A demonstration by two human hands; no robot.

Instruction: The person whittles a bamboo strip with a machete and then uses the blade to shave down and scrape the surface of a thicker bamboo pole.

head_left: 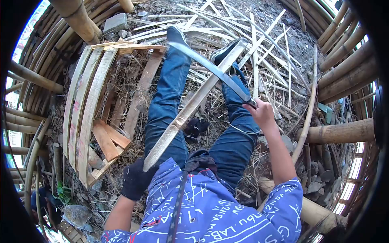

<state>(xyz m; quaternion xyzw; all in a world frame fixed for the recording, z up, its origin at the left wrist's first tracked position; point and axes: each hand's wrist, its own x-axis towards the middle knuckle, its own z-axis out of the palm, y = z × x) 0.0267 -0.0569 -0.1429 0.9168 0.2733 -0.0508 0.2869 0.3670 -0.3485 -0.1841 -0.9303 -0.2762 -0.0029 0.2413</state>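
A long half-round piece of split bamboo (pixel 198 99) slants over my outstretched legs, its hollow side facing up and a node partway along. My left hand (pixel 138 178), in a black glove, is closed around its near end beside my hip. The far end reaches my right shoe (pixel 225 50). My bare right hand (pixel 261 114) grips the dark handle of a machete. The long machete blade (pixel 192 56) lies across the bamboo's far half in this view, its tip blurred near my left shoe (pixel 176 35).
To the left stands a wooden slatted crate (pixel 94 93), with short boards (pixel 108 139) inside. Many pale split strips (pixel 255 52) litter the ground ahead. Thick bamboo poles (pixel 344 130) surround the spot. Between my legs lies a crumpled black thing (pixel 196 128); a concrete block (pixel 115 23) sits far left.
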